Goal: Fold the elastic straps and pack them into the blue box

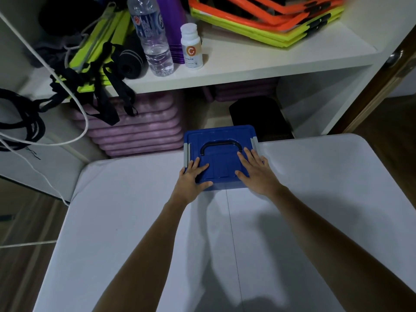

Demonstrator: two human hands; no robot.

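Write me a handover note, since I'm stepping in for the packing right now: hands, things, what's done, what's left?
Left hand: flat on the lid, fingers straight.
Right hand: the same, on the lid's right side.
Blue box: lid on, black handle lying flat, at the far edge of the white table.
Elastic straps: none visible on the table; whether any are inside cannot be told.
Left: check the grey side latches.

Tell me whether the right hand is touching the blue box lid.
Touching. The head view shows the right hand lying flat, fingers spread, on the blue box lid beside its black handle.
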